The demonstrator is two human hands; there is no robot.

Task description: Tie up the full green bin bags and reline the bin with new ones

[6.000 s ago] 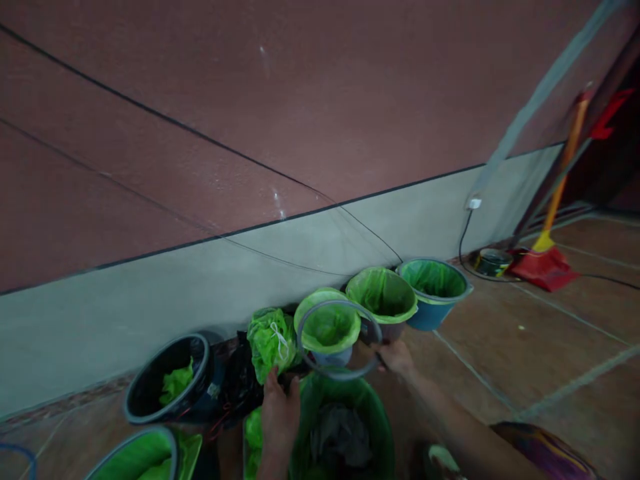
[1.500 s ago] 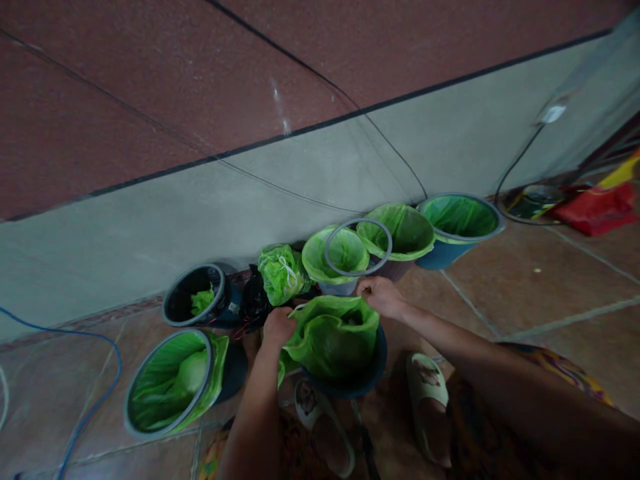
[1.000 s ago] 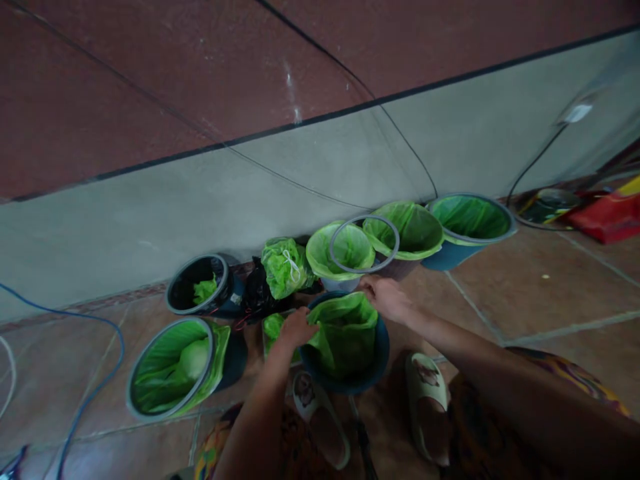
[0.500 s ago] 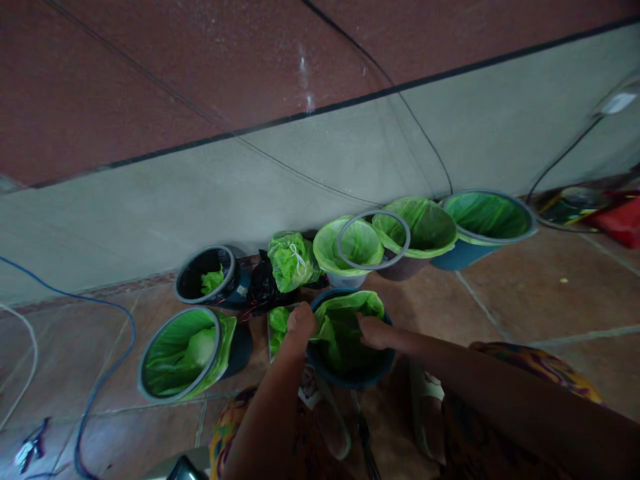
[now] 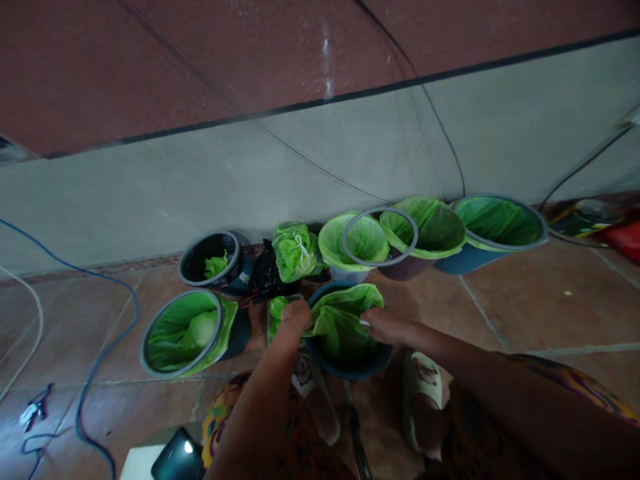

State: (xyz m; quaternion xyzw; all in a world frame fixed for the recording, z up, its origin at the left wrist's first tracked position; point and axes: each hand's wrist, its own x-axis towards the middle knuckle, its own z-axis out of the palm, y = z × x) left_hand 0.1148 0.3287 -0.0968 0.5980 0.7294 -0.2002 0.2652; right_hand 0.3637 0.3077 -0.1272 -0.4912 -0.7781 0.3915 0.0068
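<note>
Between my feet stands a blue bin (image 5: 324, 363) with a green plastic bag (image 5: 345, 323) spread partly inside it. My left hand (image 5: 299, 317) is closed on the bag's edge at the bin's left side. On the right side my right hand (image 5: 383, 325) grips the opposite edge of the bag, and a small white bit shows at its fingertips. The bag's front edge sags into the bin, while its back edge lies near the far rim. Next to my left hand is a tray (image 5: 274, 327) with more green plastic, partly hidden by the hand.
Lined bins stand along the wall: a white one (image 5: 345, 273), a brown one (image 5: 407, 267) and a blue one (image 5: 465, 257). A loose grey ring (image 5: 345, 243) rests across two. Left are a black-lined bin (image 5: 187, 260), a tipped green-lined bin (image 5: 145, 360) and a blue cable (image 5: 100, 363).
My right hand has come up out of the bag's inside to its edge, where a white bit now shows. The bag's front edge is pulled up more, and the view has shifted slightly.
</note>
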